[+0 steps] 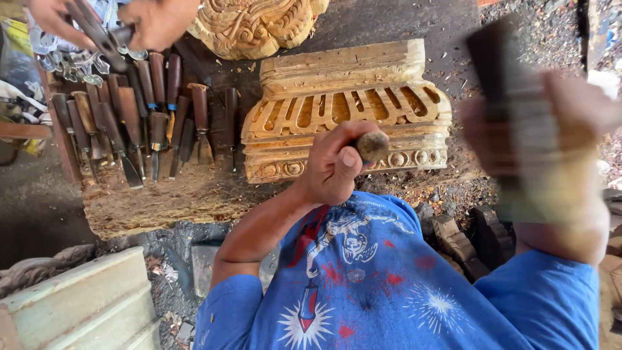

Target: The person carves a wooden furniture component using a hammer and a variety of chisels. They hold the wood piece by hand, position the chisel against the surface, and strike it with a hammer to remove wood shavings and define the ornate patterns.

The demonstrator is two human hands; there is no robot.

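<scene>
Chisel handle (372, 146) is sitting clenched in left hand's (335, 165) fist over carved wood block (346, 107), steadying it while blurred right hand (551, 162) is gripping dark mallet (502, 84) aloft.

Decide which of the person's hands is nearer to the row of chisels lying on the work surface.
Left. The left hand, gripping a chisel handle against the carved wooden block, sits just right of the row of chisels. The right hand, blurred and raised with a mallet, is far across.

The right hand (551, 149) and its dark mallet (512, 84) are motion-blurred; the chisel's blade hides behind the left hand (334, 165).
</scene>
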